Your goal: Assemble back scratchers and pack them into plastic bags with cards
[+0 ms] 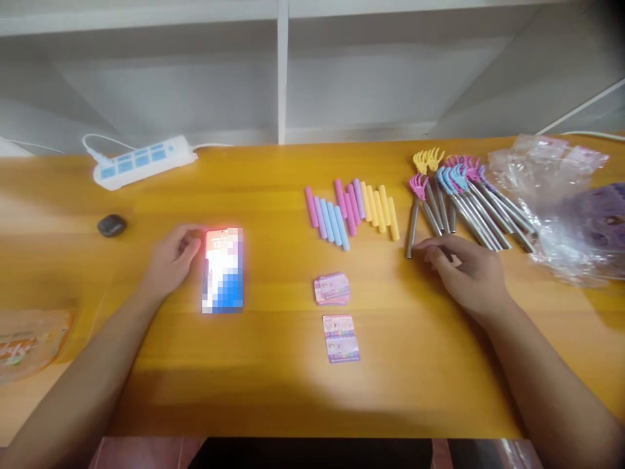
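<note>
My left hand [176,257] rests on the table with its fingers curled, the fingertips beside the upper left edge of a lit phone [223,270]. Near the lower end of a metal rod with a pink hand-shaped head [413,218], my right hand [461,270] lies with bent fingers; whether it grips anything is unclear. Behind it sit several more rods with yellow, blue, pink and purple heads [469,195]. Pink, purple, blue and yellow tubes [351,212] lie in slanting rows in the middle. Nearer are a stack of printed cards [333,288] and a single card [341,339].
A white power strip [144,161] with a plugged-in cable lies at the back left, a small black case [112,225] in front of it. Clear plastic bags [541,195] cover the right side. An orange-printed packet [32,342] is at the left edge. White shelving [282,71] borders the back.
</note>
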The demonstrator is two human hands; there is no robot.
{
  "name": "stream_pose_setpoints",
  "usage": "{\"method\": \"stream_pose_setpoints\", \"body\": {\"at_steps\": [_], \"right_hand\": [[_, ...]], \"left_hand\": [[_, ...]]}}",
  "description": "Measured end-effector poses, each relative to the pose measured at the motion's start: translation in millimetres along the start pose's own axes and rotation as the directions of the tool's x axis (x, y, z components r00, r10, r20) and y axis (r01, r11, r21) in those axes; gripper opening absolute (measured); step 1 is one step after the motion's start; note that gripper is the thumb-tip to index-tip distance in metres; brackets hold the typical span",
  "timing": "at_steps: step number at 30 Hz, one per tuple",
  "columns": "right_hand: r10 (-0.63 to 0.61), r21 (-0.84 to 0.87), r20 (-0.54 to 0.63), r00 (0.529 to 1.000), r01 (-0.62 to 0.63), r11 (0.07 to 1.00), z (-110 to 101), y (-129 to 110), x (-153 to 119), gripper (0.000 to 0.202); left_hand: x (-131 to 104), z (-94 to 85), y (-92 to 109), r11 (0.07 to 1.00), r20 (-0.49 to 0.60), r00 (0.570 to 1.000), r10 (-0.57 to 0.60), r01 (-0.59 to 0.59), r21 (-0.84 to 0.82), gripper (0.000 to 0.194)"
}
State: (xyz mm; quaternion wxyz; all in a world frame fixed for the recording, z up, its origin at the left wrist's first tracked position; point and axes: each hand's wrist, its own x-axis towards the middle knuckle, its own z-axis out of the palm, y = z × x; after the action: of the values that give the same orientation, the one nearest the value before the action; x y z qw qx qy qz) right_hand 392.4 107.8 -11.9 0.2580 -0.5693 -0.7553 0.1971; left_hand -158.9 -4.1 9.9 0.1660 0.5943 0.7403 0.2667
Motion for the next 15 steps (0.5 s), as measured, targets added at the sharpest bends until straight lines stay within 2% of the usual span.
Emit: {"method": "stream_pose_setpoints", "body": {"at_steps": [5, 9, 11, 15], "right_hand": [[-0.01, 0.004, -0.015, 1.0, 0.01, 1.0, -1, 3, -1, 0.023], [-0.011, 0.002, -0.008, 1.0, 0.011, 1.0, 1, 5, -1, 0.023], [-0.02, -0.011, -0.009, 1.0, 0.02, 1.0, 1, 5, 0, 0.023], [-0.038, -0.019, -0.01, 0.999, 0.038, 0.999, 1, 6, 0, 0.023]], "left_hand": [[1, -2.1, -2, 0.989, 0.109, 0.983, 0.15, -0.15, -0.007, 0.037], [-2, -5.9, 2, 0.961, 0.255, 0.928, 0.272, -0.274, -0.03, 0.054], [-3, -7.8, 4, 0.95, 0.311, 0.902, 0.299, -0.312, -0.005, 0.061], [-5, -10.9, 4, 0.947, 0.349, 0.888, 0.299, -0.322, 0.009, 0.07]]}}
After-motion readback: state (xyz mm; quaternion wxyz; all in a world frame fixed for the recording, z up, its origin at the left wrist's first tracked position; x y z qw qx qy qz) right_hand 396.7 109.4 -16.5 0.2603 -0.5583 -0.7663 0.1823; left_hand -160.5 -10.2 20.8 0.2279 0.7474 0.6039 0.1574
